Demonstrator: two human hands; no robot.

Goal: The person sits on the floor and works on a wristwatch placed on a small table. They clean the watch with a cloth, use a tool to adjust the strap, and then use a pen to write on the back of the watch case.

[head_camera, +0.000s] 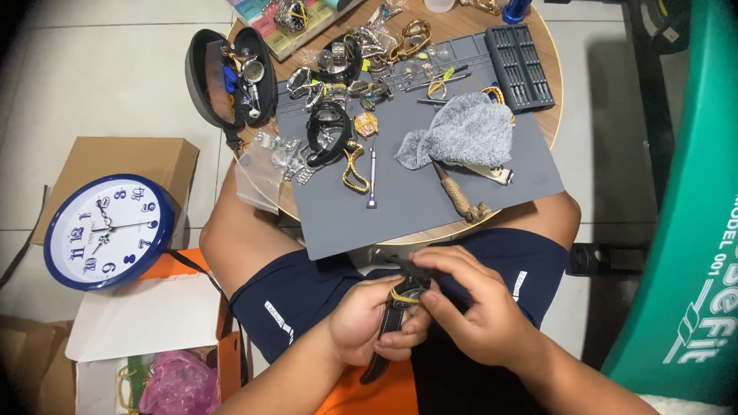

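Watch (400, 303) clamped btwn left hand (367, 323) & right hand (469, 311) over lap, just off mat (430, 192) edge.

Both hands, left (367, 323) and right (469, 307), grip a black-strapped wristwatch (400, 303) over the lap.

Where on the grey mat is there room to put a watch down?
The grey mat is bare along its near edge, between the small screwdriver and the rope-handled tool, and right of the grey cloth. The far left is crowded with watches.
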